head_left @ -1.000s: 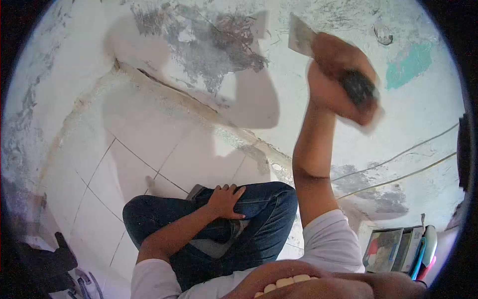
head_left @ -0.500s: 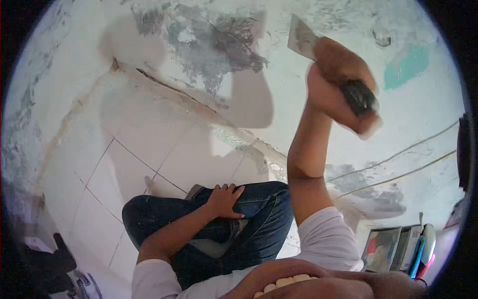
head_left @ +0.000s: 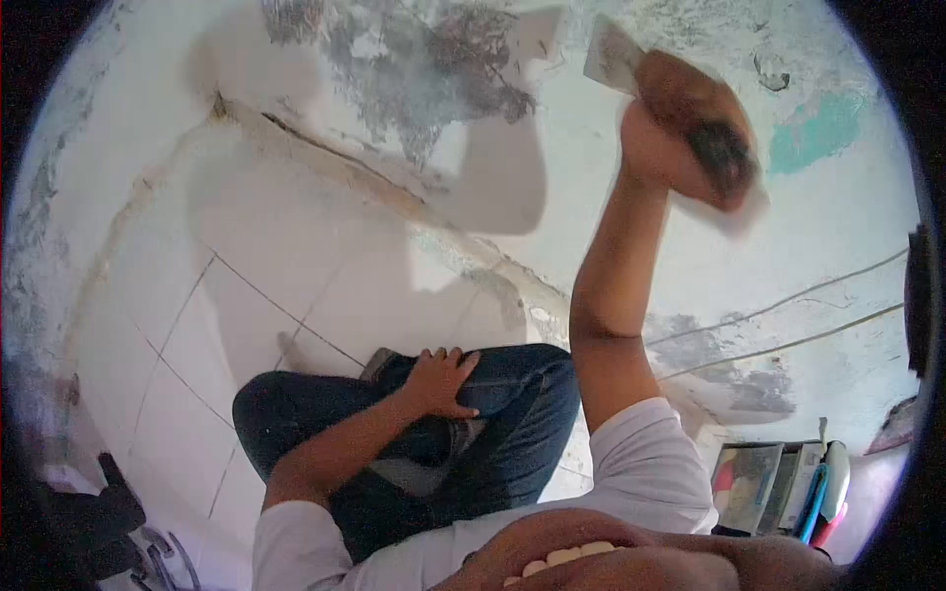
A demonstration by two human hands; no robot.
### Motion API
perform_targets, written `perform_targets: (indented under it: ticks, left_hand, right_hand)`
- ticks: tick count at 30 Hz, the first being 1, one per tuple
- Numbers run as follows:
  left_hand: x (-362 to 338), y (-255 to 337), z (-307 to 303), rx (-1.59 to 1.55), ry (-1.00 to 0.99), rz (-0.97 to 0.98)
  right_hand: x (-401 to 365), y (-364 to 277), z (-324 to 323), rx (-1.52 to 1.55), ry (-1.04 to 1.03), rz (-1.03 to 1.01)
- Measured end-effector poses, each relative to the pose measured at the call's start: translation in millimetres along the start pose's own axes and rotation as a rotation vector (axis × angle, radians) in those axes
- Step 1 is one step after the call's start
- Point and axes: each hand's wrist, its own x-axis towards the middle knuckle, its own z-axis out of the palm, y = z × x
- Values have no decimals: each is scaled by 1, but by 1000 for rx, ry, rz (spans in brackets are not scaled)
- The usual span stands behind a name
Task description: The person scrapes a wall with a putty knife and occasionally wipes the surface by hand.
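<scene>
High on the right, my right hand (head_left: 680, 123) is wrapped round the black handle of a scraper (head_left: 611, 57), blurred by motion. Its flat, trapezoid metal blade points up and left, close over the pale, patchy wall (head_left: 581, 167). A bare grey patch (head_left: 434, 79) with peeled paint lies to the left of the blade. My left hand (head_left: 440, 384) rests on my jeans (head_left: 522, 394) near the crossed legs, fingers spread and holding nothing.
Pale floor tiles (head_left: 266, 266) with dark joints meet the wall along a cracked, crumbling edge (head_left: 345, 169). Two cables (head_left: 778, 317) run along the wall at right. A rack with folders (head_left: 778, 488) stands lower right. Dark equipment (head_left: 94, 527) sits lower left.
My right hand and the scraper have shifted slightly to the right, the blade staying close to the wall. My left hand stays on my leg. The whole view has moved a little.
</scene>
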Motion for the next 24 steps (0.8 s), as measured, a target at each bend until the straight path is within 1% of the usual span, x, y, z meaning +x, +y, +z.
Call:
perform_targets:
  ticks: [1,2,3,6,7,9,10,11,12,13,15,16,17,19,20,21,22,23,24]
  left_hand:
    - [-3,0,-4,-20,-16,-3]
    - [-3,-2,-7,-28,-27,-7]
    - [-7,-2,-7,-15,-27,-9]
    - [-3,-3,1,36,-5,-14]
    - [-2,-1,5,17,-15,-13]
    - [-4,-4,-2,-45,-18,-8]
    - [-4,-2,-11,-62,-55,-12]
    - [-4,-6,-9,-51,-50,-10]
    - [0,-9,-2,-14,-1,-11]
    - [-1,-3,6,2,36,-9]
    - [-2,0,4,-24,29,12]
    - [-3,-2,5,-15,20,7]
    - [-3,-5,1,-6,16,-3]
    - [0,-5,-1,-20,5,-2]
    - [0,-5,1,-28,21,-2]
    - [-2,-4,2,-28,32,2]
    - [-2,-4,-1,-23,-18,-8]
    - [-4,-6,-1,-9,-15,-6]
    - [-6,-6,0,26,-15,3]
  right_hand:
    - [-3,10,-8,-151,67,255]
    - [2,24,-8,88,-4,396]
    - [1,21,-15,90,2,384]
    - [0,-13,-6,201,-172,6]
    - [-4,2,-4,-216,-71,132]
    - [-1,-11,21,-168,-69,182]
    - [3,-27,23,-210,-30,110]
    - [6,-40,23,-247,2,43]
    - [11,-26,15,-238,-8,33]
    - [8,-2,1,-104,-47,137]
    - [2,28,-21,146,-97,335]
    - [0,6,-8,24,-114,282]
    - [-2,-15,2,33,-60,180]
    - [-7,0,-20,183,-80,54]
    - [3,12,-16,84,-274,114]
    - [0,11,-13,-142,-244,158]
    - [2,-5,1,-34,-184,132]
    - [3,-21,10,72,-128,99]
    - [8,-20,4,179,-168,54]
